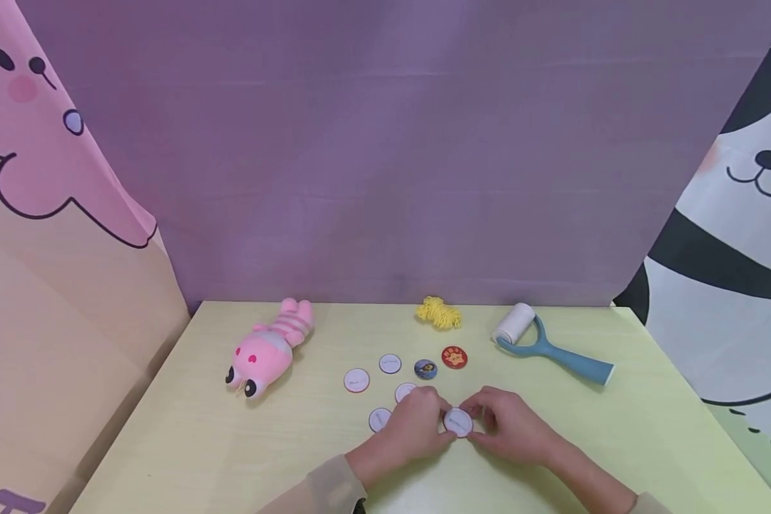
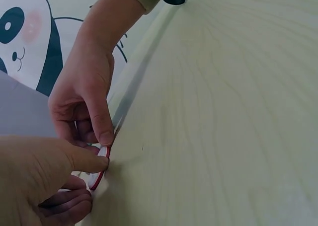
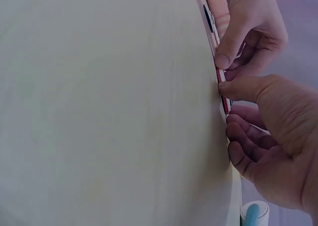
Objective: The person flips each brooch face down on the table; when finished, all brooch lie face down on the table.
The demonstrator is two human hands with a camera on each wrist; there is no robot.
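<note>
Between the two hands is a small white round disc [image 1: 458,422] with a dark line across its face and a red edge [image 2: 102,174] that shows in the left wrist view. My left hand [image 1: 417,422] pinches it from the left side with thumb and fingers. From the right, my right hand [image 1: 510,428] pinches the opposite edge, its thumb [image 3: 241,88] low on the rim. The disc is close over the tabletop. Partly behind the left hand lie two more white discs, one [image 1: 404,391] above the knuckles and one [image 1: 379,420] beside the wrist.
Farther back lie two white discs [image 1: 357,380], a blue picture disc [image 1: 425,369] and a red disc with a paw-like print [image 1: 454,357]. A pink plush toy [image 1: 266,353] is at left, a yellow yarn bundle [image 1: 439,313] at the back, a blue-handled lint roller [image 1: 552,350] at right.
</note>
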